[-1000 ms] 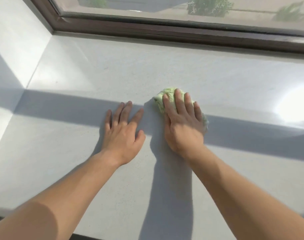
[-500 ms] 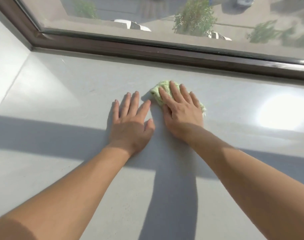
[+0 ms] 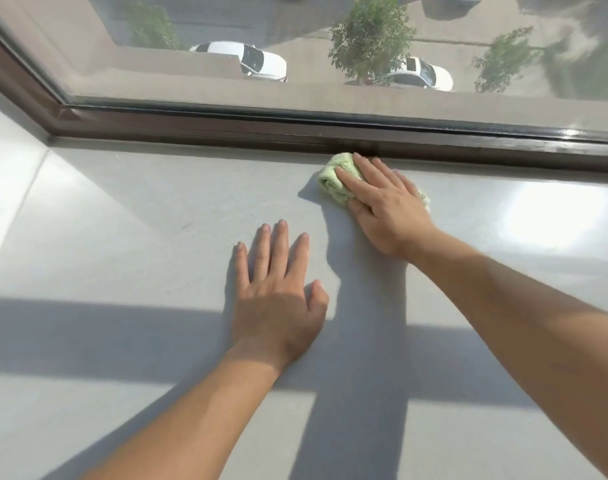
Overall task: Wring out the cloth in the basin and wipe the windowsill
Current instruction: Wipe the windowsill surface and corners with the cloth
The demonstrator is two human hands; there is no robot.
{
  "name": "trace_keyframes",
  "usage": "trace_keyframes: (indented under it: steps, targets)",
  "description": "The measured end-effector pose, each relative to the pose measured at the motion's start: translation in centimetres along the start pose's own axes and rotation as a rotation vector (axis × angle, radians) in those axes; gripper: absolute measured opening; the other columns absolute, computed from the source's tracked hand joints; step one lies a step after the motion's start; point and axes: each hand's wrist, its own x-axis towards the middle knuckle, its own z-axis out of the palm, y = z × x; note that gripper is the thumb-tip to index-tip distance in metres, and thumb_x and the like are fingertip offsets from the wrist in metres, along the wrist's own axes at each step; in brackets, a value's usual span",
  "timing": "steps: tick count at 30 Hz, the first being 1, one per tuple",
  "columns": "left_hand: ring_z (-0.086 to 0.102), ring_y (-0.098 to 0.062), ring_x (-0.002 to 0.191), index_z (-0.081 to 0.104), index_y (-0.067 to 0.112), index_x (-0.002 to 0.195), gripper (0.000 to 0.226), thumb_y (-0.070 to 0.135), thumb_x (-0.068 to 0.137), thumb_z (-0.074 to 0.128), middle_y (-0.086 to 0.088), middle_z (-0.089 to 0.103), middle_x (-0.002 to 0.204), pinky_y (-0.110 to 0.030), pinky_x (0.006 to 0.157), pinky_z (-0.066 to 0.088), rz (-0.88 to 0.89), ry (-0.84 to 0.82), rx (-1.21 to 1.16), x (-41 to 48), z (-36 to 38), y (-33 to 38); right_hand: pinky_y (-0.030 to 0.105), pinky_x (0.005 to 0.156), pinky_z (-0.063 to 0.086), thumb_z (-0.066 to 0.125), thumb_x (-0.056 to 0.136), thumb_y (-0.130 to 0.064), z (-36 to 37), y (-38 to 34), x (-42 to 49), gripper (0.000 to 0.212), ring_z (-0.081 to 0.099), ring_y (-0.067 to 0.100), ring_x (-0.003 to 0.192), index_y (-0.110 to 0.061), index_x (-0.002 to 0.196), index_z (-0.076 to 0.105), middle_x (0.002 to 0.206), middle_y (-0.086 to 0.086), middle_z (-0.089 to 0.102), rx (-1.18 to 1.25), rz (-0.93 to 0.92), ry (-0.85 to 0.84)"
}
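The cloth, pale green and bunched, lies on the windowsill at about 1 o'clock from the middle of the view, its far edge right against the dark brown window frame. Most of it is hidden under the right hand. Only a rumpled end shows at the hand's 10 o'clock, and a thin sliver peeps out at its 3 o'clock. The right hand presses flat on the cloth. Its grip is wide, with fingers straight and laid side by side, and fingertips close to the frame. The thumb is largely tucked along the cloth's near edge and hard to make out.

The left hand rests palm down on the bare sill at 7 o'clock from the right hand and apart from the cloth. Its grip is wide too, fingers spread a little and holding nothing.

Both forearms are cut off, the left by the bottom edge and the right by the right edge. Their shadows and a broad dark band cross the near surface. A glare patch at 3 o'clock washes out the sill there.

Through the glass, two white cars are half hidden behind a ledge. The trees blur toward 2 o'clock.
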Motion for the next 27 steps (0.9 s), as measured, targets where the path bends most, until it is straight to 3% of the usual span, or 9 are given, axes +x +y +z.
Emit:
trace_keyframes:
  steps: [3,7,11,13,16,18,21,24,27]
  targets:
    - [-0.001,-0.024,0.152,0.022,0.023,0.155,0.067,0.041,0.091,0.028,-0.007,0.009,0.165,-0.057,0.119,0.003,0.011,-0.006,0.020,-0.1,0.0,0.1,0.040,0.120,0.012,0.040,0.104,-0.036,-2.5,6.3,-2.9,0.049,0.018,0.021,0.151,-0.045,0.151,0.029,0.163,-0.010,0.021,-0.016,0.143,0.063]
    - [-0.001,-0.026,0.152,0.020,0.023,0.155,0.066,0.041,0.092,0.026,-0.008,0.008,0.165,-0.058,0.119,0.004,0.017,-0.011,0.039,0.0,0.1,0.4,0.041,0.122,0.009,0.033,0.103,-0.040,-1.4,4.1,-3.8,0.048,0.012,0.021,0.152,-0.045,0.151,0.028,0.165,-0.007,0.018,0.019,0.418,0.159]
    - [-0.003,-0.025,0.152,0.018,0.025,0.155,0.066,0.044,0.093,0.025,-0.008,0.006,0.165,-0.057,0.119,0.002,0.011,-0.024,0.053,0.1,-0.2,0.4,0.043,0.121,0.013,0.024,0.104,-0.048,-0.7,2.5,-5.6,0.049,0.016,0.023,0.151,-0.043,0.152,0.026,0.164,-0.007,0.019,-0.060,0.094,0.088]
    - [-0.006,-0.024,0.152,0.014,0.026,0.156,0.066,0.047,0.094,0.022,-0.007,0.003,0.165,-0.056,0.119,0.001,0.008,-0.026,0.059,0.1,-0.2,0.4,0.042,0.121,0.015,0.026,0.104,-0.048,-1.9,5.9,-6.1,0.047,0.017,0.023,0.151,-0.044,0.152,0.026,0.164,-0.008,0.020,-0.074,0.068,0.076]
    - [-0.009,-0.023,0.151,0.012,0.027,0.156,0.065,0.049,0.095,0.020,-0.006,0.001,0.165,-0.056,0.119,-0.001,0.008,-0.017,0.066,0.0,-0.2,0.5,0.045,0.121,0.012,0.027,0.101,-0.043,-2.6,8.7,-5.3,0.051,0.013,0.024,0.151,-0.042,0.152,0.025,0.165,-0.005,0.017,-0.017,0.495,0.200]
    - [-0.008,-0.023,0.151,0.011,0.027,0.156,0.065,0.049,0.095,0.019,-0.006,0.002,0.165,-0.055,0.119,-0.001,0.007,-0.019,0.068,0.0,-0.3,0.7,0.047,0.121,0.011,0.025,0.098,-0.040,-1.8,6.3,-5.1,0.054,0.012,0.027,0.151,-0.040,0.152,0.023,0.165,-0.001,0.016,-0.018,0.595,0.239]
    - [-0.010,-0.022,0.151,0.007,0.028,0.156,0.066,0.051,0.094,0.016,-0.004,-0.003,0.165,-0.054,0.119,-0.004,0.005,-0.046,0.091,-0.1,-0.5,0.7,0.045,0.121,0.011,0.022,0.102,-0.046,-0.1,2.0,-7.3,0.051,0.013,0.026,0.151,-0.042,0.152,0.022,0.165,-0.004,0.017,-0.023,0.263,0.168]
    - [-0.019,-0.017,0.149,0.005,0.031,0.156,0.068,0.053,0.093,0.015,0.000,-0.011,0.165,-0.049,0.117,-0.014,-0.007,-0.103,0.042,0.1,-1.2,0.3,0.042,0.121,0.014,0.025,0.103,-0.048,-0.6,3.7,-9.6,0.049,0.016,0.023,0.151,-0.045,0.151,0.024,0.164,-0.008,0.020,-0.079,-0.037,0.061]
    - [-0.017,-0.015,0.149,0.018,0.027,0.154,0.065,0.050,0.092,0.019,-0.003,-0.002,0.165,-0.046,0.117,-0.018,0.003,-0.095,-0.019,-1.1,-1.9,0.9,0.045,0.120,0.014,0.029,0.102,-0.044,-1.9,8.2,-8.2,0.049,0.018,0.026,0.150,-0.044,0.151,0.027,0.164,-0.005,0.021,-0.041,0.248,0.154]
